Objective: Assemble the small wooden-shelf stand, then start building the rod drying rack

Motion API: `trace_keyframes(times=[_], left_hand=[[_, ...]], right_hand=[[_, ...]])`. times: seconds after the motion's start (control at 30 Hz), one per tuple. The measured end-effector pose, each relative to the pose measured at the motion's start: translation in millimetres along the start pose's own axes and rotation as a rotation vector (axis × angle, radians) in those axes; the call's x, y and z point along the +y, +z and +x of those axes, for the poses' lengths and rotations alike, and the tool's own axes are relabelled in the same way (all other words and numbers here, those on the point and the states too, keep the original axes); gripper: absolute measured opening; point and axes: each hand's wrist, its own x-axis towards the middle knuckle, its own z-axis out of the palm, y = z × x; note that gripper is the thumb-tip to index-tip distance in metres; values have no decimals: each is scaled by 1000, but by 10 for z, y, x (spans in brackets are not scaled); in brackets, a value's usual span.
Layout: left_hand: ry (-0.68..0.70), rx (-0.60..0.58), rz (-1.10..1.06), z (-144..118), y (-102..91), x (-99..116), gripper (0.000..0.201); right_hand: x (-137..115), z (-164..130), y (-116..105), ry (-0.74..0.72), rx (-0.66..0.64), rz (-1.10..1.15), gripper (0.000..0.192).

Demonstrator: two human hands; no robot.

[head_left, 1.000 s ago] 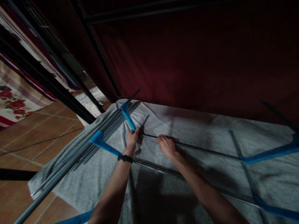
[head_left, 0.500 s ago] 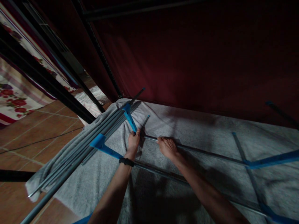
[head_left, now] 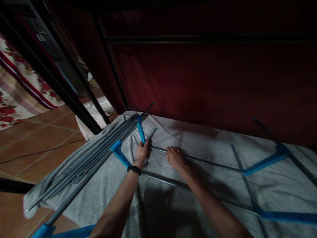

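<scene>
My left hand [head_left: 142,150], with a dark band at its wrist, is closed around the lower end of a blue plastic connector [head_left: 140,130], where a metal tube [head_left: 210,162] meets it. Farther along that tube, my right hand [head_left: 175,158] is wrapped over it from above. A second blue connector [head_left: 120,154] stands left of my left wrist, and another tube [head_left: 165,180] runs beneath my forearms. At the right, the tubes reach a blue bracket [head_left: 267,161] and a lower blue bracket [head_left: 292,216]. My fingers hide the left joint.
Several loose grey tubes [head_left: 99,145] lie side by side at the left on a grey blanket [head_left: 198,132]. Black metal posts [head_left: 64,89] rise at the left, before a tiled floor [head_left: 49,138] with a dark cable. A dark red panel [head_left: 198,79] stands behind.
The view has shifted, bringing more of the right-hand brackets and a blue piece at lower left into sight. Both hands keep their places on the connector and tube.
</scene>
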Motion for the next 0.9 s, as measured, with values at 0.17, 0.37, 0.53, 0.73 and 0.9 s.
trace_keyframes(times=[0.17,0.37,0.53,0.73,0.9], left_hand=[[5,-14,12,21,-9,14,14],[10,-21,120,45,-38,22,14],[30,-50,233,102,-45,16,16],[67,-83,397,173,-31,-119,30],[65,-60,491,221,20,-170,39]], right_hand=[[428,-772,26,303,356,238,31],[1298,-1985,-3,846,721,315,41],[1719,-2175,-336,1113,799,290,65],[2128,-1923,-544,1139,685,369,50],[2223,-1924,-481,1136,630,361,43]])
